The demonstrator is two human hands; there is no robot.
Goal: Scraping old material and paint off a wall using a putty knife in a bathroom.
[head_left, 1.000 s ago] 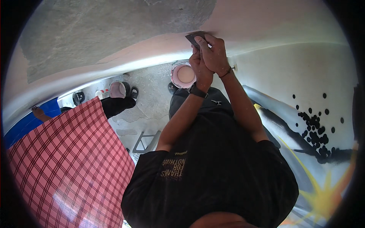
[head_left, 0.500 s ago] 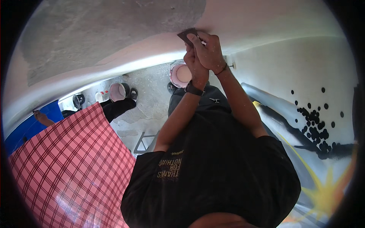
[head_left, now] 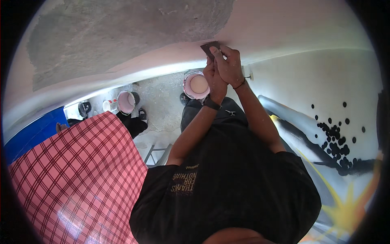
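Observation:
My right hand (head_left: pixel 230 68) is closed around a dark, flat scraper blade (head_left: pixel 209 49), its thumb pressed along the face. The blade sits at the pinkish-white wall (head_left: pixel 264 28), close below the edge of a large rough grey patch (head_left: pixel 122 36). Just under it, against the right hand, is my left hand (head_left: pixel 215 81), with a dark band on its wrist. Its fingers are curled near the lower part of the blade; what they grip is hidden.
A bucket of pale pink mix (head_left: pixel 199 84) stands on the floor below my hands. Farther left are another bucket (head_left: pixel 126 101), a small white tub (head_left: pixel 109 105) and a co-worker in a pink checked garment (head_left: pixel 81 162). A painted wall (head_left: pixel 308 81) rises at right.
Both hands and the scraper have shifted slightly right and down in view, as the whole view has tilted a little. The co-worker's hand at left has dropped closer to the checked garment.

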